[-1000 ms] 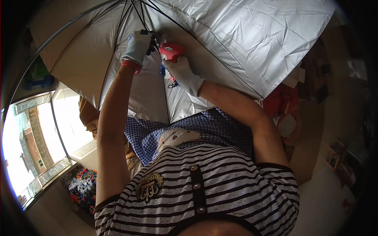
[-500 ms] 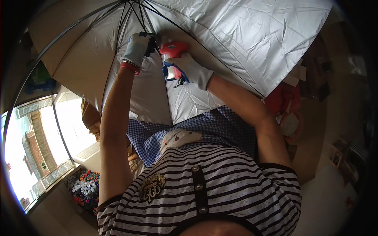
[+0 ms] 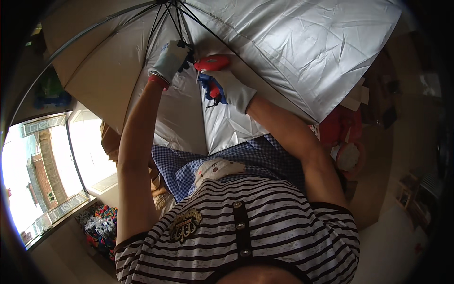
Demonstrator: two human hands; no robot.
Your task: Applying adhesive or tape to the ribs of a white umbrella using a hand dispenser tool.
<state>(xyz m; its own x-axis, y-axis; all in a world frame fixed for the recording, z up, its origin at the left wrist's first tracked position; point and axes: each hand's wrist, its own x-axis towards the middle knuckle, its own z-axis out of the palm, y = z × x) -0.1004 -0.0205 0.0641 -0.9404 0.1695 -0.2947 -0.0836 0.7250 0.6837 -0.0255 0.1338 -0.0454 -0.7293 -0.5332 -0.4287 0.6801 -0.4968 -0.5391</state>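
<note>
An open umbrella [image 3: 293,61] with a silvery inner lining and dark metal ribs spreads in front of me. My left hand [image 3: 173,59], in a pale glove with dark blue fingertips, is closed at a dark rib [image 3: 180,23] below the point where the ribs meet. Beside it, my right hand [image 3: 227,87], gloved the same way, grips a red gun-shaped hand tool [image 3: 213,62]. The tool's thin pale tip points left and down near the left fingers; a short dark cord hangs from its grip. What the left fingertips pinch is partly hidden.
Blue checked cloth [image 3: 274,158] lies over my lap under the umbrella's edge. At the right stand a red item [image 3: 338,125] and a round pinkish container [image 3: 349,156] with pale contents. A bright window [image 3: 52,170] and a colourful pile [image 3: 99,225] are at the left.
The tool has turned in my right hand, its red head now lying flatter and slightly lower, with the thin tip showing. My left hand has shifted slightly right with the umbrella.
</note>
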